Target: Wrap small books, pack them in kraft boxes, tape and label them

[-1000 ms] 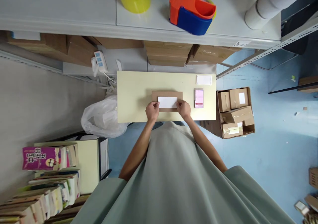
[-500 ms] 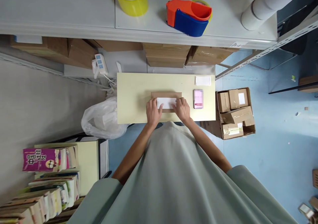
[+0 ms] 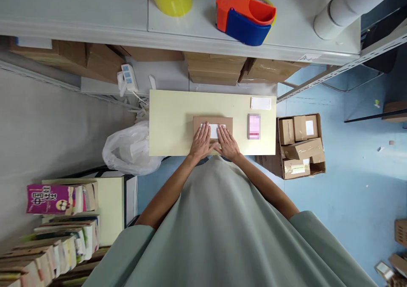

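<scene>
A brown cardboard box [image 3: 197,121] lies on the pale yellow table [image 3: 171,121], with a white label [image 3: 214,131] on its upper face. My left hand [image 3: 200,143] rests flat over the label's left part, fingers stretched out. Over its right part lies my right hand [image 3: 227,143], also flat with the fingers straight. The thumbs come close together below the label. Both palms hide the front of the box and the label's ends.
Right of the box lie a phone [image 3: 254,126] and a white paper slip [image 3: 260,103]. An open carton [image 3: 322,151] of small boxes stands on the floor at right. Above, a shelf [image 3: 104,11] holds yellow tape [image 3: 174,1] and an orange-blue tape dispenser [image 3: 244,20]. A plastic bag [image 3: 130,149] hangs at left.
My fingers held the label by its two ends; they have let go and spread flat onto it. Both hands moved inward, toward each other, over the box.
</scene>
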